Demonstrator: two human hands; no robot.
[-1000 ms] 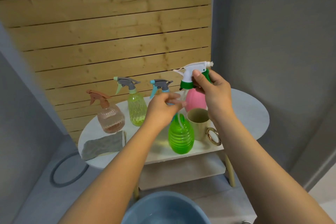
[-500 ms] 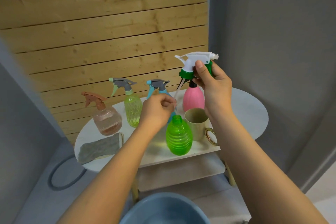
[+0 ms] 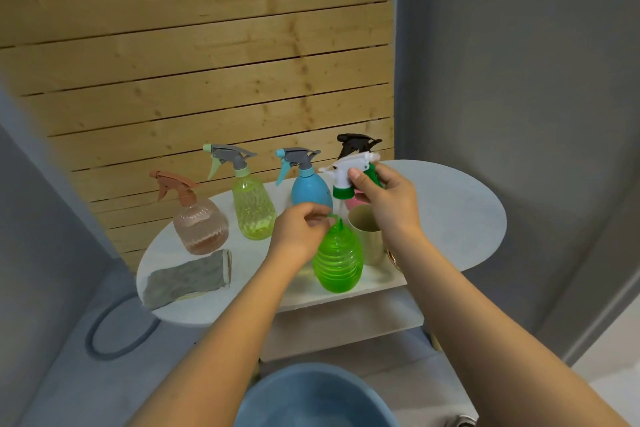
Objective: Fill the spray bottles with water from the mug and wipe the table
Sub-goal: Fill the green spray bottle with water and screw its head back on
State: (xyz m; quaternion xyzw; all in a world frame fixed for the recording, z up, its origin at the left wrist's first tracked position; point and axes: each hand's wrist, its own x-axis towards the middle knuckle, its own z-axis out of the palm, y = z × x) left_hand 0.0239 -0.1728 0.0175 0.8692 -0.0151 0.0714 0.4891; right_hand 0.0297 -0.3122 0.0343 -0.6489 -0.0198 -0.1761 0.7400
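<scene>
The green ribbed spray bottle [image 3: 337, 260] stands uncapped near the table's front edge. My left hand [image 3: 299, 234] pinches its neck at the mouth. My right hand [image 3: 388, 204] grips the white and green spray head [image 3: 346, 173], holding it tilted just above and behind that mouth; its dip tube is too faint to make out. The beige mug [image 3: 367, 232] stands right of the green bottle, touching it, under my right wrist. A grey cloth [image 3: 188, 277] lies at the table's left front.
On the white oval table [image 3: 450, 211] stand a peach bottle [image 3: 201, 225], a yellow-green bottle [image 3: 252, 208], a blue bottle [image 3: 310, 189] and a pink bottle with a black sprayer [image 3: 358, 146]. A blue basin [image 3: 311, 399] sits on the floor below me.
My right hand has lowered the spray head from high above down to just over the green bottle's mouth. My left hand has dropped onto the bottle's neck.
</scene>
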